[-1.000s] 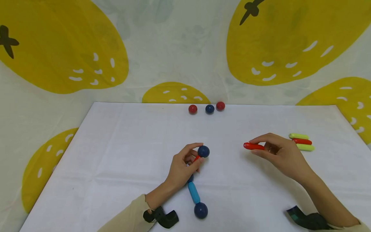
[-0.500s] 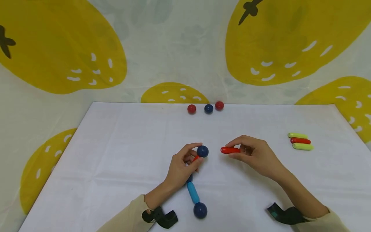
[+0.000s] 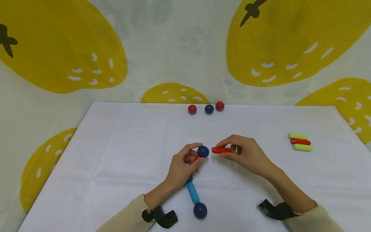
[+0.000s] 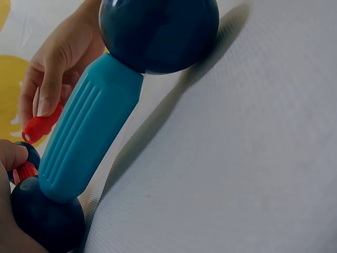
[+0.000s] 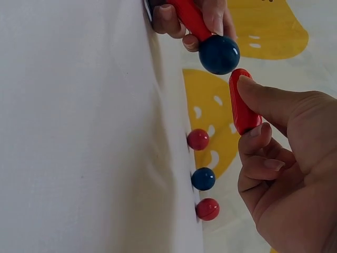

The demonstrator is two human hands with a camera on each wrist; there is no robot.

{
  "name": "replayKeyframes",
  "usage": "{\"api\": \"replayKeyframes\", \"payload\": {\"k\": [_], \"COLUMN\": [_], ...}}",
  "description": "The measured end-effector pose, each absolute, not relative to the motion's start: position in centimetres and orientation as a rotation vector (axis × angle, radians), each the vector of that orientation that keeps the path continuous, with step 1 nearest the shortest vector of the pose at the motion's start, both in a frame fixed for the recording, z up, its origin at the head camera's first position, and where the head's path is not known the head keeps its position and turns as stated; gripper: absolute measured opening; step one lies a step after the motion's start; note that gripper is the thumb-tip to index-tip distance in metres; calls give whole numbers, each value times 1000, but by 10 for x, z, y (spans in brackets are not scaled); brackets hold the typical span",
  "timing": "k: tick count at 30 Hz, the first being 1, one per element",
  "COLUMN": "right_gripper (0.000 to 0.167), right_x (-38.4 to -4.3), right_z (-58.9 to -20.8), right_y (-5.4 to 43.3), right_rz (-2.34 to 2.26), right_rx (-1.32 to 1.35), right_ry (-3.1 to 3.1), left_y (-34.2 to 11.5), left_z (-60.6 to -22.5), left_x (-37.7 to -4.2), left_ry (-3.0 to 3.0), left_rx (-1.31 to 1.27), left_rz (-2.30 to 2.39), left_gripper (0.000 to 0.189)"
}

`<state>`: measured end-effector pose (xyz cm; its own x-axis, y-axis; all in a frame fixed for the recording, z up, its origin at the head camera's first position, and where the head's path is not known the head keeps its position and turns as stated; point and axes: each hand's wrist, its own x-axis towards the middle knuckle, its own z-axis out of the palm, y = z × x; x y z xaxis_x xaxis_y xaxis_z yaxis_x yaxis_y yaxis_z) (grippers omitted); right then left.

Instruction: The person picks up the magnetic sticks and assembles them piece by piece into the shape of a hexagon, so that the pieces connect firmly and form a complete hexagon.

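Observation:
My left hand (image 3: pixel 182 167) grips a chain of balls and rods of a magnetic building set. At its upper end a dark blue ball (image 3: pixel 203 151) sits between thumb and index finger, joined to a red rod (image 5: pixel 189 20) mostly covered by the fingers. Below, another blue ball (image 4: pixel 46 213) connects to a light blue rod (image 3: pixel 193 192), which ends in a blue ball (image 3: pixel 200 210) nearest me. My right hand (image 3: pixel 246 154) pinches a second red rod (image 5: pixel 243 103) by thumb and fingertips. Its free end points at the upper blue ball, a small gap between them.
Along the back edge of the white table (image 3: pixel 130 135) lie a red ball (image 3: pixel 192 109), a blue ball (image 3: pixel 209 109) and another red ball (image 3: pixel 220 106). To the right, a red rod (image 3: pixel 300 141) lies between two yellow-green rods (image 3: pixel 302 147).
My right hand has moved left with its red rod, from near the rods on the right to close beside the upper blue ball. The left hand has stayed in place.

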<state>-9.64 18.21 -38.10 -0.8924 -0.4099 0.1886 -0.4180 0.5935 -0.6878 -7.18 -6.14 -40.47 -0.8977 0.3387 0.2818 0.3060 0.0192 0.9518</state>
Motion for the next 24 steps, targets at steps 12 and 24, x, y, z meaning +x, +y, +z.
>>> {"api": "replayKeyframes", "payload": {"k": [12,24], "right_gripper": [29,27], "right_x": [-100,-100], "right_z": [-377,-386], "right_y": [173,176], "right_rz": [1201,1376], "right_rx": [752,687], "right_ry": [-2799,-2728], "left_y": [-61,-62], "left_z": [-404,-407], "left_x": [-72,-72], "left_ry": [2226,2214], "left_rx": [707,661], "left_rz": [2064,2093], "left_gripper": [42,42]}}
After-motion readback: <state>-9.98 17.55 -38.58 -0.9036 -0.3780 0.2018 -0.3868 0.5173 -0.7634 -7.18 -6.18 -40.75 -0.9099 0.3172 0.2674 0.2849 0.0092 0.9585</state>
